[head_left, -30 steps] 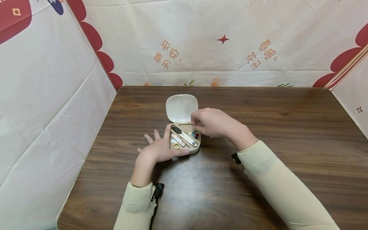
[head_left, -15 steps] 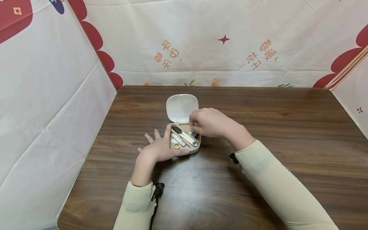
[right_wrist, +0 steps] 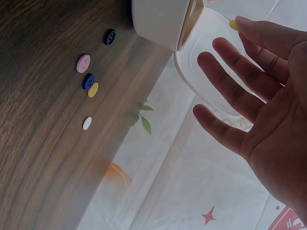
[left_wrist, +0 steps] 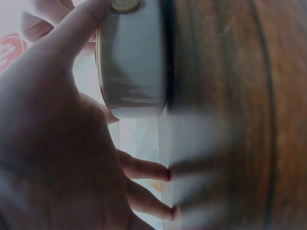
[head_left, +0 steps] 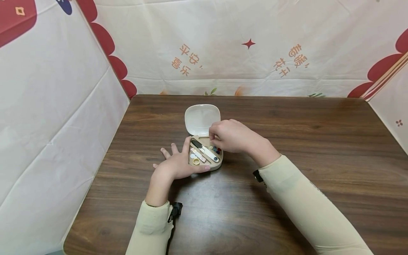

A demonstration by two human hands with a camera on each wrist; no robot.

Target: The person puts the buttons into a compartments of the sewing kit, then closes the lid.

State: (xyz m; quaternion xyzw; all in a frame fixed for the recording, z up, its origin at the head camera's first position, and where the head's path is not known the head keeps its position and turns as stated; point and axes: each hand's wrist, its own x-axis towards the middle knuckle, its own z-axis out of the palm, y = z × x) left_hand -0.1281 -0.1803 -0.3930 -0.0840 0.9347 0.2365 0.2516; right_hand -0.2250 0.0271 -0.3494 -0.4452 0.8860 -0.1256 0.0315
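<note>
A small sewing box [head_left: 217, 167] stands with its white lid [head_left: 202, 119] raised. Inside lie a black-and-white tool [head_left: 205, 150], a gold ring [head_left: 196, 161], a printed strip [head_left: 198, 155] and several coloured buttons [head_left: 217, 150]. My left hand [head_left: 175, 164] is splayed at the box's left side, thumb along the front edge, index finger at the back corner. In the left wrist view its other fingers [left_wrist: 146, 168] stretch straight to the table. My right hand [head_left: 231, 135] is over the box's back right part, pinching a yellow button [right_wrist: 233, 24] between thumb and index finger.
Beside the box on the dark wood table [head_left: 287, 124] lie several loose buttons, among them a pink button [right_wrist: 83, 63], a black button [right_wrist: 110, 37] and a white button [right_wrist: 87, 123]. The right hand hides them in the head view. A printed cloth [head_left: 223, 53] hangs behind.
My right hand has moved slightly left, further over the box. The left hand, the box and its raised lid stay as they were.
</note>
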